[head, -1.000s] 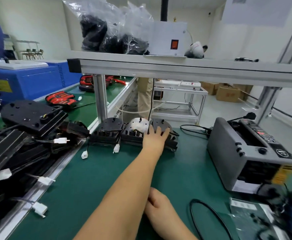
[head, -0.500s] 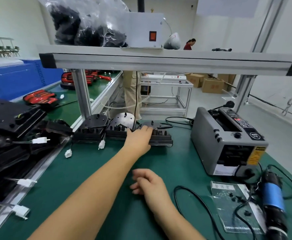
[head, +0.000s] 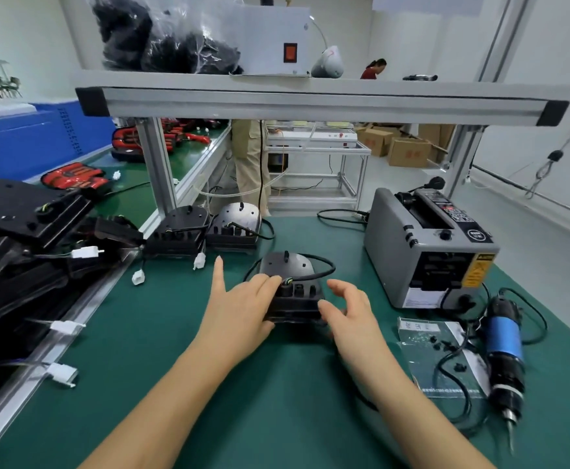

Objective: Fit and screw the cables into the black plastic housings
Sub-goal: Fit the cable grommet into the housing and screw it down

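- Far left there's a heap of housings (head: 23, 238) with white connectors (head: 87, 252) dangling off thin wires. To me it looks like the stock waiting its turn. Two more housings (head: 178, 228) stand side by side at the back, next to the frame post.
- The left hand (head: 239, 313) has its fingers curled over the top-left edge of the piece in play and its thumb along the lower front edge. The index finger sticks out straight. So that grip is clamped on the part.
- The black housing (head: 293, 292) sits flat on the green surface (head: 175, 350), right between the two hands.
  - My guess is hard moulded plastic: light, stiff, not fragile.
  - The smooth domed top looks slippery, so I'd grab it by the boxy lower sides, where the left hand already has it.
- The cable (head: 331, 266) comes out of a socket by the left fingertips and loops round the right of the dome.
  - It's probably floppy but springy, the sort that pops back out.
  - I'd pinch it close to the socket end, not mid-loop.
- The right hand (head: 351, 316) has its thumb at the right front corner of the housing and its fingers curved in the air. That grip is loose, with nothing in it.
- Further right is a grey tape dispenser (head: 422, 252). In front of it lie a clear bag of small black screws (head: 445, 367) and a blue electric screwdriver (head: 502, 343), near the right hand. Those screws look tiny and easy to fumble.
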A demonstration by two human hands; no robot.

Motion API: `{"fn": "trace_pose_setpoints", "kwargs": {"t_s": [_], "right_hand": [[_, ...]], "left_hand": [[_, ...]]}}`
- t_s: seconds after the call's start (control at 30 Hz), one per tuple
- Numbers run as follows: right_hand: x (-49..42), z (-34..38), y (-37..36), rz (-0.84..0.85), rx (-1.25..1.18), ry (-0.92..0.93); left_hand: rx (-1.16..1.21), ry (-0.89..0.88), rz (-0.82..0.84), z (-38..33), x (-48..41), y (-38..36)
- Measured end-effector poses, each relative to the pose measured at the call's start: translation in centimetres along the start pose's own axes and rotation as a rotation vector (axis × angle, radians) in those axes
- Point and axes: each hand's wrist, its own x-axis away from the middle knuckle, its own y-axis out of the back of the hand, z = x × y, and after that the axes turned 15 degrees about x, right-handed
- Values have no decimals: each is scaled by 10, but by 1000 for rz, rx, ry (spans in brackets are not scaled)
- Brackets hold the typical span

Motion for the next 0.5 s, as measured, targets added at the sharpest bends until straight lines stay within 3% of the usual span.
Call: {"fn": "trace_pose_setpoints", "kwargs": {"t_s": [0.27,0.5], "right_hand": [[39,-4,14,54,590,268],[50,-1,25,91,660,365]], "left_hand": [[50,-83,-175,-30,63,6],[104,-45,-239,-44,96,-8]]}}
